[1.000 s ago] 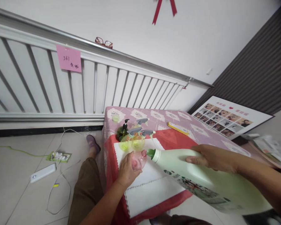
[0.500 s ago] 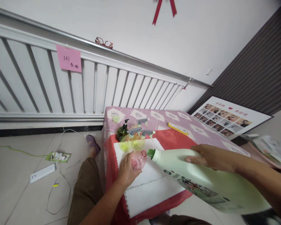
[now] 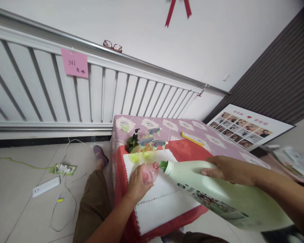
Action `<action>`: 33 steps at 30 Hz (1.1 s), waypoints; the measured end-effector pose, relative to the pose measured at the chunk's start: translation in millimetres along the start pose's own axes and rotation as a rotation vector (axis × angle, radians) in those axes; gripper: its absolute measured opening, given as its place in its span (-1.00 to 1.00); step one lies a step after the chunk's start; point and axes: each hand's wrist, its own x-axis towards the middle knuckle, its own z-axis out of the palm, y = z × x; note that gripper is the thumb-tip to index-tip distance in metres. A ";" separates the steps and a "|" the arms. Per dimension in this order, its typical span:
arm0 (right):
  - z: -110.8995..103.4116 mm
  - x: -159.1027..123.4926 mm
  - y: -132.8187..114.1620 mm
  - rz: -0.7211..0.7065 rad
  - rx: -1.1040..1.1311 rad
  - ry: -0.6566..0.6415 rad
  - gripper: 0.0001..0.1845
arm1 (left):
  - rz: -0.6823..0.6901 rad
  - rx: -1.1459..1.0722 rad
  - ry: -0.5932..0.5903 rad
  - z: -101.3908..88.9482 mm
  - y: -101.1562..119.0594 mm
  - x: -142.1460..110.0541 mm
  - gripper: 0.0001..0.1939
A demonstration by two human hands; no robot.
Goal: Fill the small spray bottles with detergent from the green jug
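**Small bottle held mouth to spout with large jug**

From the left, I note a dark green pump bottle with a black head (image 3: 131, 144) standing at the back, apparently set aside to leave working room. My left hand (image 3: 136, 184) is closed around a small, round, see-through pink plastic bottle (image 3: 154, 172), over the white cloth with scalloped edges (image 3: 164, 209); I judge the grip is for steadiness. Behind it stand yellow-tinted clear spray bottles with grey triggers (image 3: 150, 156), grouped clear of my fingers.

To the right, my right hand (image 3: 220, 170) grips a large, pale green plastic jug (image 3: 233, 192), thumb on top, fingers mostly hidden. I judge it is laid over so that its green spout (image 3: 163, 165) meets the pink neck. The two are at least just beside each other; contact cannot be confirmed.

Condition: the pink bottle is uncapped, its neck ridged, with a deeper pink patch near my fingers, unidentified. The jug is uncapped, its printed label facing me. No stream is visible.
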 end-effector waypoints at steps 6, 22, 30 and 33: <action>-0.1 0.8 0.0 0.000 -0.003 -0.003 -0.48 | -0.002 0.004 0.006 1.6 -1.3 0.3 -0.05; 0.8 2.9 4.5 0.003 -0.010 0.030 -0.49 | 0.023 -0.009 0.043 4.5 -5.1 -0.3 -0.04; 1.2 2.4 4.1 0.000 0.027 0.015 -0.50 | 0.027 -0.004 0.038 3.2 -3.7 0.4 -0.03; 2.1 3.2 5.6 -0.002 -0.003 0.034 -0.48 | 0.029 -0.001 0.032 2.5 -3.3 0.3 -0.04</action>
